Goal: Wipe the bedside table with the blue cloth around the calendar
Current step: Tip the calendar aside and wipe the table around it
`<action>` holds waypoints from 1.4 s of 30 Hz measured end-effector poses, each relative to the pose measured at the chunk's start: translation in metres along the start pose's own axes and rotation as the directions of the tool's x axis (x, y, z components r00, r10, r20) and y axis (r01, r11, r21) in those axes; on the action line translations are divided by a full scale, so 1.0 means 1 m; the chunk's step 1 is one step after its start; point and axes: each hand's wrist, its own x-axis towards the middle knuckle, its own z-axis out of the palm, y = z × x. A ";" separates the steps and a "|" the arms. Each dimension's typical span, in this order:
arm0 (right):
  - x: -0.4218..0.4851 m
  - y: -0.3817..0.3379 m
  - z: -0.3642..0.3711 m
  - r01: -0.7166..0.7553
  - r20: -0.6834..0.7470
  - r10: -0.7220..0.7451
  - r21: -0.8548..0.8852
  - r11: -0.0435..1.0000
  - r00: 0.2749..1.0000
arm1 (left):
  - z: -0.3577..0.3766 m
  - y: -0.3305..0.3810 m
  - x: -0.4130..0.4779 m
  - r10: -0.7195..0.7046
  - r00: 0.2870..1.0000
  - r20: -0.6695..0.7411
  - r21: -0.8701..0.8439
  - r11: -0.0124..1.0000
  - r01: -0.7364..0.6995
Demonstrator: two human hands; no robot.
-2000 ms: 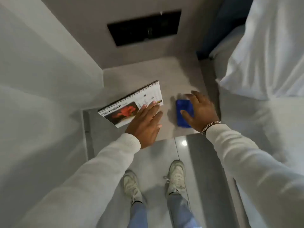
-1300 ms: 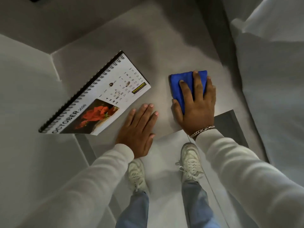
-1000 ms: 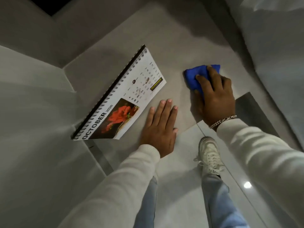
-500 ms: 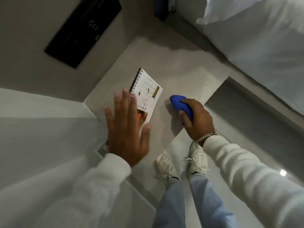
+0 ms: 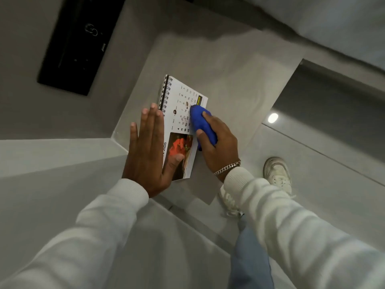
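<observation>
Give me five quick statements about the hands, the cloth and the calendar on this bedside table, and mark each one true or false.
1. The right hand is closed around the blue cloth. True.
2. The left hand is clenched in a fist. False: it is open, fingers stretched out, partly covering the calendar.
3. The calendar is spiral-bound. True.
4. The cloth is spread flat on the bedside table. False: it is bunched in the right hand's grip, at the calendar's edge.
5. The bracelet is on the left wrist. False: it is on the right wrist.
</observation>
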 end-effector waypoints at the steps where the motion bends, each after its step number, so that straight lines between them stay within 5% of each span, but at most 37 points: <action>1: -0.003 -0.001 0.005 -0.005 0.005 0.005 0.007 1.000 1.000 | -0.001 0.000 0.000 0.006 1.000 0.003 -0.011 1.000 -0.006; 8: -0.041 -0.004 0.022 -0.051 0.051 0.047 0.080 0.995 0.998 | -0.005 0.003 0.002 0.012 1.000 0.028 -0.092 0.996 -0.010; 16: 0.023 -0.013 0.011 -0.021 -0.064 0.025 0.053 0.998 0.998 | 0.000 -0.002 0.003 0.033 0.999 0.020 -0.113 0.993 -0.030; 25: -0.038 -0.001 0.021 0.009 0.093 -0.013 0.045 0.999 0.996 | -0.001 -0.002 0.003 0.008 0.999 0.041 -0.109 0.994 -0.004; 31: 0.014 -0.018 0.019 0.016 -0.052 -0.014 0.055 0.998 0.999 | -0.001 -0.003 0.003 0.027 0.999 0.044 -0.122 0.992 -0.021; 42: -0.045 -0.015 0.026 0.067 0.122 -0.071 0.033 0.997 0.990 | -0.004 -0.001 0.003 -0.001 0.996 0.087 -0.111 0.994 0.010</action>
